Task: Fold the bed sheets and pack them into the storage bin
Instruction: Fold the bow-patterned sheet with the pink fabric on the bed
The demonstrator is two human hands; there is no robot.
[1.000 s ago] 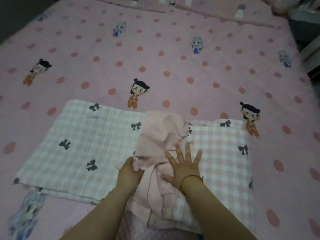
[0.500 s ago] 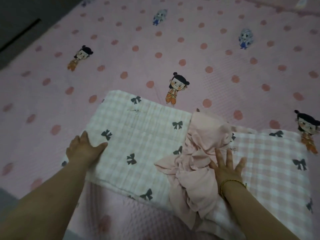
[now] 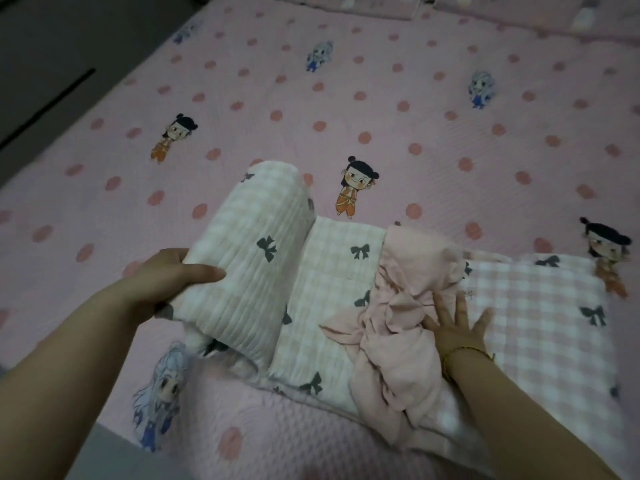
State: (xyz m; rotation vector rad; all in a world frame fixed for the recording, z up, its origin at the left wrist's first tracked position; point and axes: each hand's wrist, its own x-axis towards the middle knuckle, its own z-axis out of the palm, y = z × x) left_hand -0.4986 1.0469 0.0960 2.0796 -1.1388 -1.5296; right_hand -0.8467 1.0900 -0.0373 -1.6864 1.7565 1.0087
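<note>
Gingham bow-print sheet [image 3: 341, 271] lies lower centre on the bedspread [image 3: 450, 150], partly folded. Left hand [image 3: 173, 277] clamps its raised left end; right hand [image 3: 453, 330], fingers spread, presses bunched pink cloth [image 3: 405, 299], possibly a pillowcase. Packing is outstanding; no bin visible.

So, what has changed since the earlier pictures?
The left hand let go of the pink cloth, moved left, gripped the checked sheet by its left end and lifted it, folding toward the middle. The right hand stayed flat on the pink cloth.
</note>
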